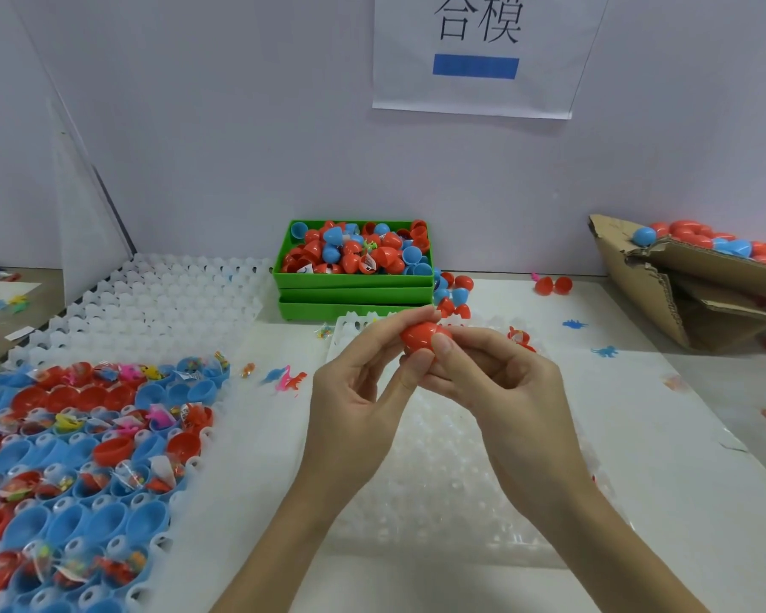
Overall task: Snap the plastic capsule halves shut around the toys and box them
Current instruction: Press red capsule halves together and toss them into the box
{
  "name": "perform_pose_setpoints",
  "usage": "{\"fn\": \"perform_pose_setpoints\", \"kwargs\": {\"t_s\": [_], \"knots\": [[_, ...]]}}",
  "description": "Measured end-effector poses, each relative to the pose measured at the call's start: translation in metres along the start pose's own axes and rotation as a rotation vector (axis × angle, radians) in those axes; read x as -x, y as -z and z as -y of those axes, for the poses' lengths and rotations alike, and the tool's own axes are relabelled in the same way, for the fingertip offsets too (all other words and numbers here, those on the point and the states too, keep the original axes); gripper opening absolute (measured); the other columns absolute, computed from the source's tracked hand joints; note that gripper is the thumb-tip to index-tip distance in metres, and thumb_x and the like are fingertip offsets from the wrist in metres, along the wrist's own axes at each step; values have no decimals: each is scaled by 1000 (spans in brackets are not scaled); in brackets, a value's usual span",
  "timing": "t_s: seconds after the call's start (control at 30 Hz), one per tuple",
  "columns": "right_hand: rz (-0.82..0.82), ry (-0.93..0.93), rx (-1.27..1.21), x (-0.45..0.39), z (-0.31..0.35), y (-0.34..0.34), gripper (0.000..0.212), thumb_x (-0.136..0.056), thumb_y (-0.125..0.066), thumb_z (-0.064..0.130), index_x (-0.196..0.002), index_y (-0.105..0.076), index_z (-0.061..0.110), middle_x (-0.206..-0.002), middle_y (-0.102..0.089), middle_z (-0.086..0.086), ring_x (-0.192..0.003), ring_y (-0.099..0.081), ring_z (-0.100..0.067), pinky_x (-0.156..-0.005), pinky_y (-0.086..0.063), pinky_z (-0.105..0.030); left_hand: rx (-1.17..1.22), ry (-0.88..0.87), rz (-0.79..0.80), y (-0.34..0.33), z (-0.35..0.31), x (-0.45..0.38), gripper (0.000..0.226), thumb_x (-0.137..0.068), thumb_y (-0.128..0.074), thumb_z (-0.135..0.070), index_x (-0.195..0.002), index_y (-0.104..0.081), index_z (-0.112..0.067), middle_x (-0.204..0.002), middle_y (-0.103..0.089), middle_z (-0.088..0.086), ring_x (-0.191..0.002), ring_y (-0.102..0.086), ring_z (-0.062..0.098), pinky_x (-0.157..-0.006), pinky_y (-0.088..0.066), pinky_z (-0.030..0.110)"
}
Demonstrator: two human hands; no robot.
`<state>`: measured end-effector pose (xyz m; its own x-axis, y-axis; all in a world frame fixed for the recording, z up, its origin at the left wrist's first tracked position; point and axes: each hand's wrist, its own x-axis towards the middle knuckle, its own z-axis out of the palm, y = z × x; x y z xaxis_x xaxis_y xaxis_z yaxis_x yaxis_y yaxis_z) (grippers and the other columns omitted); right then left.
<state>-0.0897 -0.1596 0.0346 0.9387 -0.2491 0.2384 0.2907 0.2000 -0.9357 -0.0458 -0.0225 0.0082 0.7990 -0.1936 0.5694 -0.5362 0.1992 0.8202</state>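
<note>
Wall sign (pixel 476 50): "合模", blue bar

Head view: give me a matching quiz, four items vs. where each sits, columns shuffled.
Items:
1. red capsule
2. green box
3. cardboard box
4. white tray of blue and red halves

Places:
A. far right, tipped
B. left side of table
C. between both hands
D. centre back, by the wall

Pairs: 1-C, 2-D, 3-A, 4-B
</note>
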Motion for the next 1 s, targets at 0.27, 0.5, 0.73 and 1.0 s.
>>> {"fn": "perform_pose_setpoints", "kwargs": {"t_s": [0.27, 0.5, 0.73, 1.0], "knots": [[49, -53, -33, -5, 2, 5, 15, -88, -77, 22, -101, -82, 18, -100, -80, -9, -98, -77, -27, -80, -62, -25, -158, -37, 15, 2, 5, 0, 46, -98, -69, -17, -142, -63, -30, -137, -68, -15, -135, -60, 15, -106, -52, 27], [31, -34, 9, -3, 0, 3, 22, -87, -76, 26, -106, -80, 14, -99, -80, -9, -97, -78, -27, -85, -63, -31, -260, -91, 47, -1, 5, 1, 52, -101, -64, -18, -152, -52, -26, -142, -63, -16, -136, -57, 13, -104, -52, 21], [-22, -57, -22, 4, -8, -4, 24, -87, -76, 28, -106, -81, 14, -94, -80, -10, -92, -78, -27, -84, -62, -29, -503, -223, -43, -2, 12, 3, 55, -92, -76, -17, -144, -60, -12, -137, -67, -5, -130, -60, 4, -105, -50, 19], [-39, -81, -104, 8, -14, -11, 22, -91, -76, 25, -107, -80, 11, -100, -80, -11, -98, -78, -27, -84, -62, -27, -568, -208, -168, -4, 9, 6, 43, -86, -80, -19, -128, -74, -12, -121, -74, -9, -115, -67, 0, -97, -51, 12]]}}
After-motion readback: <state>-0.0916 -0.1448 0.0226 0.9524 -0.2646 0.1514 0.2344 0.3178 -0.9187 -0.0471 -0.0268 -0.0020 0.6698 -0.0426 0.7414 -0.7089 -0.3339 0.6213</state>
